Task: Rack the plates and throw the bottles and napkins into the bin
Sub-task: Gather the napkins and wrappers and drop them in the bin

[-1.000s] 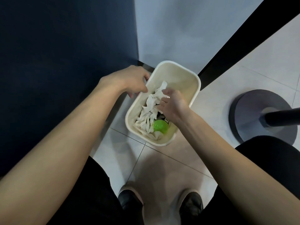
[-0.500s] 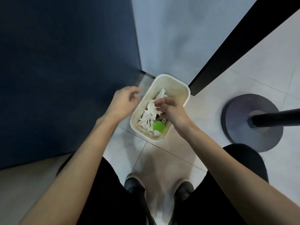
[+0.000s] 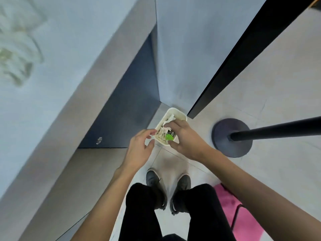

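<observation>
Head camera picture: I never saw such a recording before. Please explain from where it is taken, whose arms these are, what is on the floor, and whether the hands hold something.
There is no machine here. A person wears a wide-angle camera on the head, so you look down along their own arms to their dark shoes on the tiled floor. The left hand and the right hand hang above a small white bin standing in a corner. Inside lie crumpled white napkins and a bottle with a green cap. Both hands have loosely curved fingers and seem to hold nothing. To the right stands the round dark base of a post, and something pink shows near the right arm. The pale shapes at the upper left are too blurred to name.
</observation>
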The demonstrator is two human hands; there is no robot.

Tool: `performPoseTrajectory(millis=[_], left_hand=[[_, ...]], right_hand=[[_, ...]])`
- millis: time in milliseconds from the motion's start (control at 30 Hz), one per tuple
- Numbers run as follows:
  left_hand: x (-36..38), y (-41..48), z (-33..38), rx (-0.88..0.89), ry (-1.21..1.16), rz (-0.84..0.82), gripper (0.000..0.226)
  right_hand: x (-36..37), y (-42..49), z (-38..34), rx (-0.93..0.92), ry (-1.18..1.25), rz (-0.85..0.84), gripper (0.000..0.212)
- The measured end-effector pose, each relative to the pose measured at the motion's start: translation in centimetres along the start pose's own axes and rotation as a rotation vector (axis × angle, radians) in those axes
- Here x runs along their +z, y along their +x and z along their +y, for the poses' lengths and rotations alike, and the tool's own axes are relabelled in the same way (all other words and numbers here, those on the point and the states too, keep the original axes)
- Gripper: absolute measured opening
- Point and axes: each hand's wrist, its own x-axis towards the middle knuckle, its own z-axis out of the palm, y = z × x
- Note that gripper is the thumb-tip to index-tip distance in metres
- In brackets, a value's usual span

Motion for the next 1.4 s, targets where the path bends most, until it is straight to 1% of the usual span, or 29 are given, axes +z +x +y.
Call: performPoseTrajectory(millis=[67, 200, 300, 467, 667, 933, 1033, 1167, 1300, 1400], left_hand=[[-2.8, -2.3, 3.9, 0.052, -0.022, 0.044, 0.031], [-7.3, -6.6, 10.4, 0.041, -0.075, 0.125, 0.033], [-9.9, -9.7, 13.5, 0.059, -0.087, 0.174, 0.036], [-13.2, -13.4, 15.8, 0.046, -0.081, 0.283, 0.036], [-16.0, -16.8, 15.9, -0.004, -0.057, 0.387, 0.033], [-20.1, -19.5, 14.1, -0.118, -0.106, 0.576, 0.023], [-21.6, -19.0, 13.0, -0.141, -0.062, 0.602, 0.02], [-24.3, -16.0, 11.8, -0.153, -0.015, 0.606, 0.022], [-27.2, -11.8, 10.3, -0.156, 0.018, 0.565, 0.022], [-29.0, -8.3, 9.0, -0.159, 0.088, 0.528, 0.028]], right_hand=[[-3.0, -2.1, -3.4, -0.053, -0.017, 0.037, 0.048], [-7.7, -5.7, -8.9, -0.115, -0.031, 0.095, 0.042], [-10.0, -7.9, -12.2, -0.175, -0.04, 0.113, 0.039], [-11.8, -10.7, -16.3, -0.235, -0.01, 0.101, 0.036], [-12.4, -10.6, -20.0, -0.366, -0.035, 0.036, 0.033], [-11.9, -6.4, -24.6, -0.53, -0.086, -0.052, 0.031], [-11.8, -4.3, -25.7, -0.52, -0.07, -0.063, 0.028], [-12.1, -1.1, -26.9, -0.467, -0.032, -0.047, 0.021], [-12.8, 2.0, -27.8, -0.381, -0.069, -0.051, 0.019], [-13.2, 4.9, -28.2, -0.324, -0.109, -0.035, 0.02]])
